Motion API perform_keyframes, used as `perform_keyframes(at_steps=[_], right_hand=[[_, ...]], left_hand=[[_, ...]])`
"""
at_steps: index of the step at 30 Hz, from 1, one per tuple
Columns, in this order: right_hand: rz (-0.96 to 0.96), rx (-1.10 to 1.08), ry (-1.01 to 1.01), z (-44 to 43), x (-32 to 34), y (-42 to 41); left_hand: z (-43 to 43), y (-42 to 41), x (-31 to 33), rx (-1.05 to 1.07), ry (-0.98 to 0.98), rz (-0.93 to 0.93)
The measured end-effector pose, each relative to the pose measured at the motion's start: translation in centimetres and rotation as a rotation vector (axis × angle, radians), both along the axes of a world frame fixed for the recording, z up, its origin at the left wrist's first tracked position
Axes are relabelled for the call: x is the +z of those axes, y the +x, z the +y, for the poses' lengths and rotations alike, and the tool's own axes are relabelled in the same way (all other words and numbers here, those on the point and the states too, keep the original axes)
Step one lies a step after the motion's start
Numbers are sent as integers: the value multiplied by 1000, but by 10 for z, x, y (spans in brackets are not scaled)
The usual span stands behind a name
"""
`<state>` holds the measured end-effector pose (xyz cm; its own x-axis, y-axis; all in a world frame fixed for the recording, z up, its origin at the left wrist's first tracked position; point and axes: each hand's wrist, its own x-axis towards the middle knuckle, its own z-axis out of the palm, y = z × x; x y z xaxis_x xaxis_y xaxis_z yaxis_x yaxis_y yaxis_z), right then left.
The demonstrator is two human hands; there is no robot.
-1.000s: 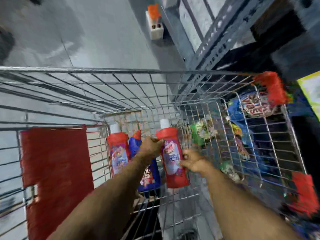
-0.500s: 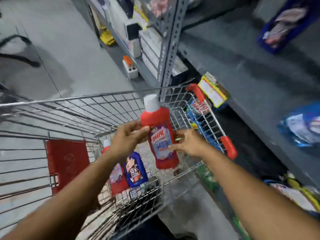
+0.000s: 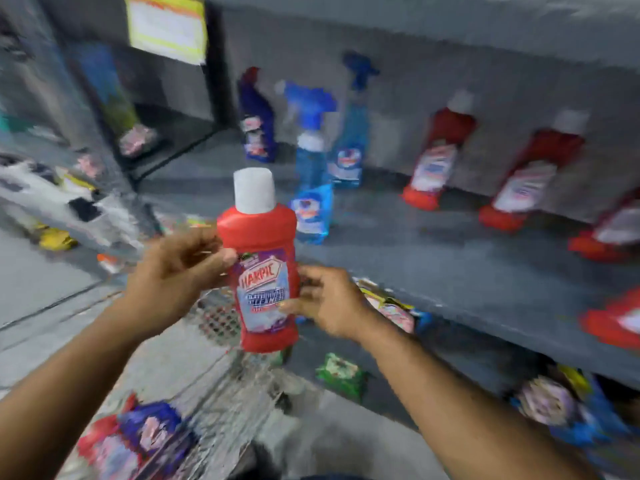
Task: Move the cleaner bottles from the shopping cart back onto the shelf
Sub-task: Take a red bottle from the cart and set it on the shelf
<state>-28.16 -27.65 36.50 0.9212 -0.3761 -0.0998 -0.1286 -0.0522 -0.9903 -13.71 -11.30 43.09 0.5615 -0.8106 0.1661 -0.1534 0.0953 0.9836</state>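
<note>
I hold a red cleaner bottle (image 3: 261, 271) with a white cap upright in front of the grey shelf (image 3: 450, 265). My left hand (image 3: 173, 275) grips its left side and my right hand (image 3: 329, 303) grips its right side near the label. Low at the left, a red bottle (image 3: 100, 445) and a dark blue bottle (image 3: 152, 427) stand in the wire shopping cart (image 3: 221, 386). On the shelf stand several red bottles (image 3: 436, 157), two blue spray bottles (image 3: 311, 168) and a dark blue bottle (image 3: 256, 119). The whole view is blurred.
A yellow-edged sign (image 3: 166, 26) hangs at the top left. Packets (image 3: 341, 372) lie on the lower shelf below my right arm. More goods sit on a shelf at the far left (image 3: 52, 188). Bare shelf surface lies between the spray bottles and the red bottles.
Both hands have lifted the red bottle out of the cart and up to shelf height. My view has swung from the cart to the shelf.
</note>
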Motion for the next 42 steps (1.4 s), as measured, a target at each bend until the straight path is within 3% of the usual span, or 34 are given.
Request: perform_keyframes(at_steps=[6,11,17,26,28,31,33,42], right_hand=[[-47,-503,-83,-86,11,-176],[-95,-767,-178,-150,7,-264],[-67,-788,-203,-199,-12,-293],[-91,-773,-263,-204,-15,-291],[-168,-903,-278,-188,-16,-293],[-172,-1198,-533,-138,-33,-289],[-107,-1088,-559,-98,-43,-262],[123,187,-501,42,-95,77]], left_hand=[[-144,-133,4,-322,-107,-19],[-249,-219,-1,-478,-110,-43],[-303,-252,-6,-474,-96,-89],[-311,-255,-6,-452,-49,-57],[-303,-250,-6,-420,-32,-84],[-262,-211,-17,-254,-27,-78],[-214,-164,-38,-134,-5,-104],[120,88,-179,874,655,147]])
